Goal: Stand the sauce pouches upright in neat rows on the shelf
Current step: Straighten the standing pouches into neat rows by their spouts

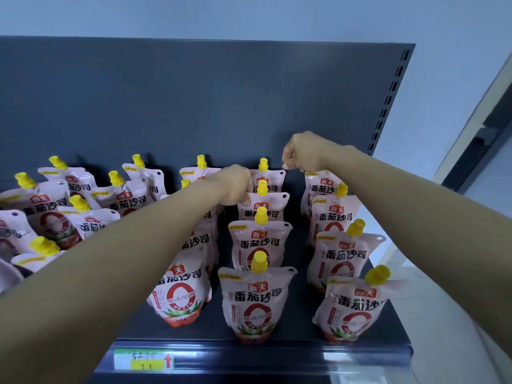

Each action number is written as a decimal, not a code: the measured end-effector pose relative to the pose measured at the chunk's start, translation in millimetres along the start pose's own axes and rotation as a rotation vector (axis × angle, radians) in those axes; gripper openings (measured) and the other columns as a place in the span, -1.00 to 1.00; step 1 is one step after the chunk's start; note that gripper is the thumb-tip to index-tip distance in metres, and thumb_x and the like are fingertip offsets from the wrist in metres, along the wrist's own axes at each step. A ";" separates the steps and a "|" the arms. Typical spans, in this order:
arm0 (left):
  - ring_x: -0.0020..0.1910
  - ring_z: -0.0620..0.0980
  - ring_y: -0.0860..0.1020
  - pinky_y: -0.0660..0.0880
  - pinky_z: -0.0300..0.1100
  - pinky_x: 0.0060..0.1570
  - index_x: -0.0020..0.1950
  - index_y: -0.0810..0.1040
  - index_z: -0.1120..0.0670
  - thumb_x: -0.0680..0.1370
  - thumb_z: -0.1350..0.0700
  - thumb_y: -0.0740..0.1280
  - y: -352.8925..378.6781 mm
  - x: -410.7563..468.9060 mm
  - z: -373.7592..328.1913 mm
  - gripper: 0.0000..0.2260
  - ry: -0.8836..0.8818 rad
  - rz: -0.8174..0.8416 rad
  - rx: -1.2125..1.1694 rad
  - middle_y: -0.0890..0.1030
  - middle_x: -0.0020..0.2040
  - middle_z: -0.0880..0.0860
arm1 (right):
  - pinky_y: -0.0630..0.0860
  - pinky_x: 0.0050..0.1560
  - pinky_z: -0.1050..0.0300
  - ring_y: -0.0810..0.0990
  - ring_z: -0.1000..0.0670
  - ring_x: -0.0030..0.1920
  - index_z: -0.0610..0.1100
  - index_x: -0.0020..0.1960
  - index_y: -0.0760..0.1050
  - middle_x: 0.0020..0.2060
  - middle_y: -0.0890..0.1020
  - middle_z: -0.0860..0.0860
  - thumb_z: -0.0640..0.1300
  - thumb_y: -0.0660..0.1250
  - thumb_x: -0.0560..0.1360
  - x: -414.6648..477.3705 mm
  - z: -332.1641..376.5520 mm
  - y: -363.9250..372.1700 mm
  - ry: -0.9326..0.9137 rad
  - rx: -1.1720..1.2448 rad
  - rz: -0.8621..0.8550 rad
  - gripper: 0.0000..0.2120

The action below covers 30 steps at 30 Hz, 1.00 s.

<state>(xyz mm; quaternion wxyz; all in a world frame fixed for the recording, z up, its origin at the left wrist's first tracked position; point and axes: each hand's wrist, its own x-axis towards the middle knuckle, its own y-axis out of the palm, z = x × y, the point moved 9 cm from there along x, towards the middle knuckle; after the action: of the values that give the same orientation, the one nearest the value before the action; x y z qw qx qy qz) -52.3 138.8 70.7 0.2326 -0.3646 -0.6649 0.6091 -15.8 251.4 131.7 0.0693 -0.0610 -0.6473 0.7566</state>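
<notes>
Pink sauce pouches with yellow caps stand on a dark shelf (pixel 302 325). Three rows run front to back: one led by a pouch (pixel 180 295) under my left arm, a middle row (pixel 256 300), and a right row (pixel 352 306). My left hand (pixel 235 187) is closed on the upper left corner of the middle row's second pouch from the back (pixel 266 213). My right hand (pixel 302 153) is a closed fist at the back, its fingertips right at the top right corner of the rearmost middle pouch (pixel 273 181); I see no clear grip there.
To the left, several pouches (pixel 50 214) lean and lie in a loose jumble. The dark back panel (pixel 194 92) rises behind the rows. A green and yellow price label (pixel 144 360) is on the shelf's front edge. A slotted upright (pixel 388 98) marks the right end.
</notes>
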 end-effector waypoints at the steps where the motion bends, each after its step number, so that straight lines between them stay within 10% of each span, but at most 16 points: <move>1: -0.40 0.04 0.20 0.16 -0.17 -0.43 -0.50 0.19 0.12 0.47 0.18 0.39 0.6 -1.0 -0.5 -0.55 -0.003 0.005 -0.007 0.20 -0.45 0.05 | 0.56 0.10 -0.02 0.55 -0.09 -0.17 -0.24 0.10 0.63 0.04 0.67 -0.16 -0.16 0.32 0.53 -1.7 1.3 -1.1 -0.004 -0.002 -0.002 -0.78; 5: -0.33 0.05 0.33 0.30 -0.18 -0.33 -0.43 0.43 0.18 0.47 0.17 0.39 -1.5 -6.4 1.7 -0.71 -0.009 0.017 -0.043 0.36 -0.39 0.05 | 0.55 0.07 0.02 0.56 -0.06 -0.16 -0.23 0.11 0.63 -0.01 0.67 -0.14 -0.18 0.30 0.54 -7.3 10.3 -4.5 -0.038 -0.009 -0.005 -0.78; 7: -0.13 0.06 0.50 0.43 -0.19 -0.09 -0.09 0.64 0.18 0.45 0.18 0.41 -20.2 -18.2 4.2 -0.91 0.003 -0.047 -0.106 0.55 -0.19 0.05 | 0.56 0.06 0.01 0.57 -0.08 -0.15 -0.24 0.08 0.64 -0.15 0.65 -0.11 -0.20 0.30 0.53 -9.9 21.4 -7.4 -0.079 -0.006 -0.015 -0.79; 10: -0.02 0.02 0.56 0.42 -0.25 -0.04 0.09 0.62 0.13 0.46 0.22 0.37 -59.4 -49.2 18.3 -0.78 -0.039 -0.199 -0.166 0.61 -0.05 0.04 | 0.55 -0.01 0.08 0.57 -0.02 -0.18 -0.26 0.03 0.66 -0.22 0.63 -0.03 -0.24 0.30 0.51 -9.6 49.4 -8.4 -0.171 0.024 -0.024 -0.80; 19: -0.24 -0.11 0.59 0.48 -0.21 -0.11 -0.10 0.68 0.08 0.41 0.07 0.47 -71.8 -162.7 72.3 -0.87 -0.126 -0.297 -0.392 0.68 -0.19 0.02 | 0.43 -0.29 0.27 0.53 0.11 -0.34 -0.13 -0.03 0.66 -0.38 0.58 0.12 -0.14 0.41 0.46 -14.4 168.7 28.8 -0.435 0.033 0.218 -0.88; 23: -0.11 -0.17 0.62 0.47 -0.19 0.08 -0.09 0.68 -0.01 0.33 -0.01 0.51 -38.6 -183.4 94.1 -0.80 -0.147 -0.105 -0.528 0.70 -0.16 -0.10 | 0.55 -0.10 0.21 0.62 0.01 -0.12 -0.10 0.08 0.62 -0.12 0.63 0.05 -0.05 0.45 0.44 -14.9 185.2 65.5 -0.367 -0.053 0.426 -0.75; 26: -0.21 -0.19 0.57 0.46 -0.28 -0.03 -0.10 0.64 -0.03 0.33 0.05 0.53 -2.5 -181.1 98.0 -0.81 -0.127 0.070 -0.455 0.65 -0.27 -0.16 | 0.48 -0.25 0.23 0.53 -0.02 -0.21 -0.02 -0.21 0.55 -0.33 0.52 0.08 -0.10 0.45 0.42 -11.2 190.7 82.3 -0.310 -0.077 0.431 -0.91; 30: -0.32 -0.05 0.37 0.32 -0.19 -0.18 -0.48 0.39 0.03 0.40 0.16 0.47 26.6 -174.7 92.0 -0.66 -0.043 0.101 -0.398 0.33 -0.49 -0.08 | 0.31 -0.32 0.15 0.40 -0.05 -0.28 -0.10 -0.24 0.48 -0.31 0.46 -0.04 -0.08 0.43 0.40 -13.2 191.6 95.3 -0.239 -0.153 0.372 -0.84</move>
<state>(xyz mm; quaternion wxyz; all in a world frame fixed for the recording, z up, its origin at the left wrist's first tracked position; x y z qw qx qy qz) -6.9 -54.5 54.4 0.1110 -0.4233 -0.7577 0.4842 -40.1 48.4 67.1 -0.1533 -0.0941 -0.6841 0.7069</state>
